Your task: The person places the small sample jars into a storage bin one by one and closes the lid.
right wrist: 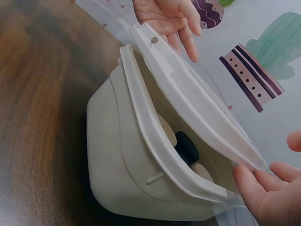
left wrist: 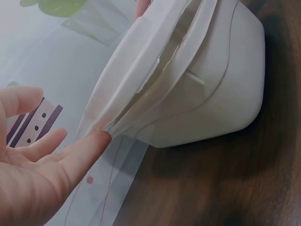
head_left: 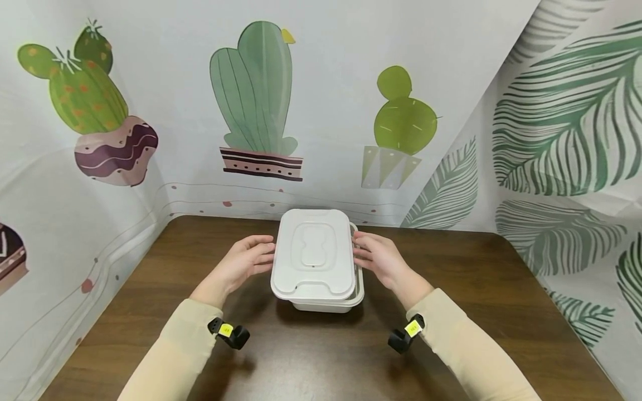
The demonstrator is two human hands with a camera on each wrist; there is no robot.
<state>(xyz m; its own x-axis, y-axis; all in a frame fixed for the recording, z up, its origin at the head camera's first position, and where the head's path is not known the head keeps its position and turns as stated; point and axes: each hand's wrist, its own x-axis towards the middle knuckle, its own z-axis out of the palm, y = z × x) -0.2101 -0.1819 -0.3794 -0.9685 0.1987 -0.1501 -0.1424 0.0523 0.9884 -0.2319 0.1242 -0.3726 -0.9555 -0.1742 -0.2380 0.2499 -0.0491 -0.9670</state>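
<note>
A white plastic lid (head_left: 315,253) lies askew over a white box (head_left: 327,307), shifted toward the left so that the box's right rim shows. In the right wrist view a gap opens between lid and rim. Through it a dark object (right wrist: 187,148) and beige rounded objects (right wrist: 203,173) are visible inside; their kind is unclear. My left hand (head_left: 246,257) is at the lid's left side, a fairly straight fingertip touching its edge. On the other side my right hand (head_left: 382,257) has extended fingers at the lid's edge, the thumb apart from them.
The box stands on a dark brown wooden table (head_left: 321,356), near its back edge. Behind the table hangs a white cloth (head_left: 331,111) printed with cacti and leaves. Each wrist carries a black strapped camera, one on the left (head_left: 239,337) and one on the right (head_left: 399,341).
</note>
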